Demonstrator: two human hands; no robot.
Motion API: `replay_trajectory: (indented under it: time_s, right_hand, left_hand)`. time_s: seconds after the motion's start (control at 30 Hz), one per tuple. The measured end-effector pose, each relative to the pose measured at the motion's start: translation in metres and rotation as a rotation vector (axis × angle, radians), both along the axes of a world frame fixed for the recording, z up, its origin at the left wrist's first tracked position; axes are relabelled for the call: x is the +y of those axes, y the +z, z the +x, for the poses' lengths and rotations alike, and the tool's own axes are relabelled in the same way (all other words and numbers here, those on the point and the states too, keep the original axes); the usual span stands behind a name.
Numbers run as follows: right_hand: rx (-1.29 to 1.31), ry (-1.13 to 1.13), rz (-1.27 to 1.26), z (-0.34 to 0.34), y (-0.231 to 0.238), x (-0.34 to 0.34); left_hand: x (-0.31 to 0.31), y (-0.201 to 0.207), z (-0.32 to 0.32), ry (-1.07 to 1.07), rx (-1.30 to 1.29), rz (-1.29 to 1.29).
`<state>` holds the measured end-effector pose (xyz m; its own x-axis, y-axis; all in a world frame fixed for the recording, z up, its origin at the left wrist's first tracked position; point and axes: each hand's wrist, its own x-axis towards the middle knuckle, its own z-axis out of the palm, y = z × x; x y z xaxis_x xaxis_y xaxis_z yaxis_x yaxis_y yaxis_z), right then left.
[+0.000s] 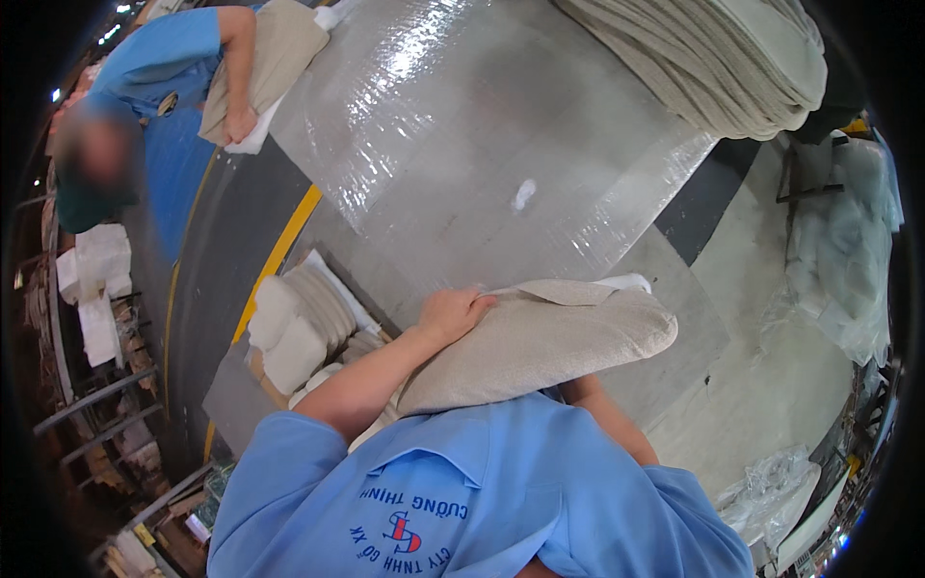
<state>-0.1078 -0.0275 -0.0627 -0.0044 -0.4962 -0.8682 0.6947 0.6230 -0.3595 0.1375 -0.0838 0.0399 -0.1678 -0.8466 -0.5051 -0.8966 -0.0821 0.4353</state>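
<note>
A beige fabric cushion (549, 337) lies across the front of my body, with a white underside or lining showing at its far right corner. My left hand (457, 316) is closed over the cushion's far left edge, its fingers curled onto the fabric. My right forearm (609, 419) reaches up behind the cushion's near right side; the right hand itself is hidden by the cushion. Just beyond stands a broad grey surface wrapped in shiny clear film (462, 164).
A tall stack of beige cushions (713, 67) rises at the far right. More cushions (308, 318) sit in a box at my left. A co-worker in blue (159, 67) holds a similar cushion at upper left. Clear plastic bags (843, 241) stand right; a yellow floor line (279, 260) runs left.
</note>
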Motion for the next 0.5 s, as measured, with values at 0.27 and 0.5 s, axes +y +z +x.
replay_trajectory:
  time_s: [0.27, 0.5]
  right_hand:
    - [-0.002, 0.083, 0.018, -0.003, 0.004, -0.004]
    - [0.043, 0.175, 0.017, -0.010, 0.003, -0.015]
  left_hand:
    - [0.014, -0.009, 0.029, 0.047, 0.056, -0.122]
    - [0.036, -0.025, 0.038, 0.155, 0.057, -0.293]
